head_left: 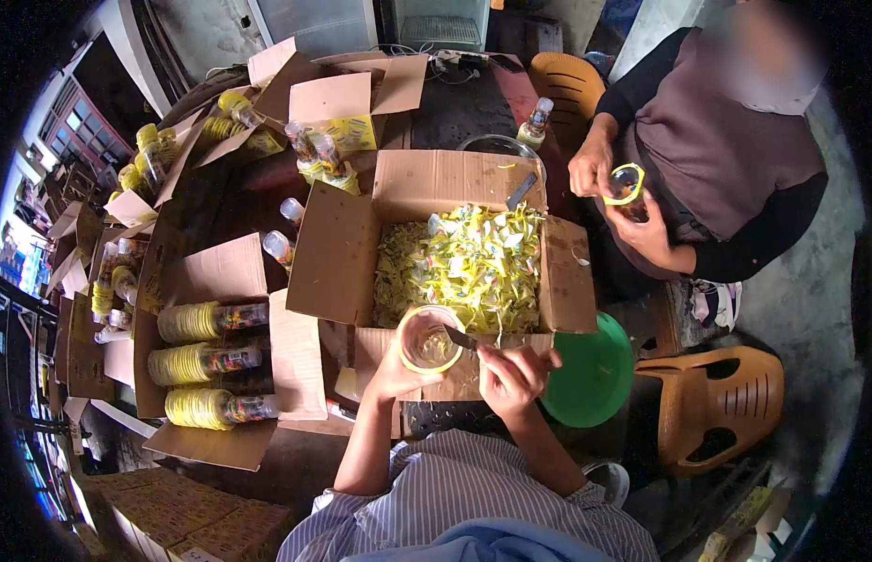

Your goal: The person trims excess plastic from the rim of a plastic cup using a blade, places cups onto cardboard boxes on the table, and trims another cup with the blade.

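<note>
Yellow-rimmed cup [430,361]: held at six o'clock of the open carton [333,255], over its near flap, mouth turned up towards the camera. Gripped around the outside at its eight o'clock by the left hand [395,377], with the grip closed on the wall. Seen at five o'clock of the carton: right hand [513,377], grip closed on a small knife [461,338]. Pointed towards ten o'clock with the dark blade, overlapping the cup's rim at about two o'clock. Found inside the carton: heaped yellow and whitish trimmings [469,267]. Noted at four o'clock of the carton, just beside it: round green tray [590,379]; farther out, orange chair [726,403]. Recorded at eight o'clock: side box [216,267], holding three rows of nested yellow-rimmed containers [187,365]. Observed at ten o'clock, on the desk [253,201]: upright containers [328,161]. Sighted at two o'clock: another person [726,169], holding a second cup [625,184] with both hands.
</note>
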`<state>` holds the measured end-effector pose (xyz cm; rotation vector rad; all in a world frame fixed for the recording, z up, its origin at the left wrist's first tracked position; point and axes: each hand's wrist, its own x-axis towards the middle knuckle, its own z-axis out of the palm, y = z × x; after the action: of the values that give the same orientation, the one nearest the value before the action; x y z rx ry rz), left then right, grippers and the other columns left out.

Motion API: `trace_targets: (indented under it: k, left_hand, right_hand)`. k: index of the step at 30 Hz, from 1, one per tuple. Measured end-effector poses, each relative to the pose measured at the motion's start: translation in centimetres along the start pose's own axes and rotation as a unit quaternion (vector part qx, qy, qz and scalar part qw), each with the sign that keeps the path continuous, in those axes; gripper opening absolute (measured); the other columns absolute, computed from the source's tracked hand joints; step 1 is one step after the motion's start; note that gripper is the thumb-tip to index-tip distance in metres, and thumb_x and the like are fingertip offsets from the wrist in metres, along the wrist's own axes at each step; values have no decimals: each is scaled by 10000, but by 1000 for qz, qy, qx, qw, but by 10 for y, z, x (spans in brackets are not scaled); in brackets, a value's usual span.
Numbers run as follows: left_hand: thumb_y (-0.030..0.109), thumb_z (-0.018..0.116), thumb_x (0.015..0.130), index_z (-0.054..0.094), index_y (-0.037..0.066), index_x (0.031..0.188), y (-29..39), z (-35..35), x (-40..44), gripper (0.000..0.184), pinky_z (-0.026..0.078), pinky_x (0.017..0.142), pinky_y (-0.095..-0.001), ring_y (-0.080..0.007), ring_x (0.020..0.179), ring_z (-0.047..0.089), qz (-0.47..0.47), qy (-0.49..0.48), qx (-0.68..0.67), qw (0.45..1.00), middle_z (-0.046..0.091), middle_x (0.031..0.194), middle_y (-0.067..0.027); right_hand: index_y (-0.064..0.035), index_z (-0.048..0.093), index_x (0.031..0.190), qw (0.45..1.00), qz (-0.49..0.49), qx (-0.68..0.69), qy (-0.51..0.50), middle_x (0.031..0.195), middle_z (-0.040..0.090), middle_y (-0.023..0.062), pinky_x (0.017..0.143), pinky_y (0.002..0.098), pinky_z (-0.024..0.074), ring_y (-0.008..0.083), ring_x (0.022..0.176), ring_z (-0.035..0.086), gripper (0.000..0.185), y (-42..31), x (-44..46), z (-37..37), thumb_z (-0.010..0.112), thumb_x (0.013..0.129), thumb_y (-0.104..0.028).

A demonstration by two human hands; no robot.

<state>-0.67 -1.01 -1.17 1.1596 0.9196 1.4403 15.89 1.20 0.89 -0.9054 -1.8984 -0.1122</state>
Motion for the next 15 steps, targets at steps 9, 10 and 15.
trace_targets:
  k: [9, 10, 15]
  left_hand:
    - [115, 722, 558, 345, 62, 1115, 4, 7, 4, 675, 314, 928, -355, -187, 1063, 409, 13, -10, 20, 1000, 428, 1092, -70]
    - [100, 708, 549, 360, 62, 1106, 6, 9, 4, 658, 312, 912, -337, -183, 1049, 409, 6, -5, 10, 1000, 427, 1066, -62]
    - [71, 684, 530, 389, 64, 1086, 12, 15, 5, 629, 311, 866, -295, -166, 1020, 410, -6, 5, -12, 1000, 425, 1026, -41]
  right_hand:
    - [-188, 630, 789, 999, -28, -14, 41, 583, 486, -86, 738, 346, 233, 85, 520, 441, 195, -12, -1, -4, 669, 634, -76]
    - [-186, 629, 793, 999, -28, -16, 42, 582, 485, -85, 726, 345, 237, 85, 517, 441, 197, -11, -2, -2, 670, 634, -77]
    - [-181, 630, 809, 998, -39, -26, 46, 585, 491, -81, 692, 341, 247, 86, 504, 437, 211, -11, -2, 0, 673, 631, -78]
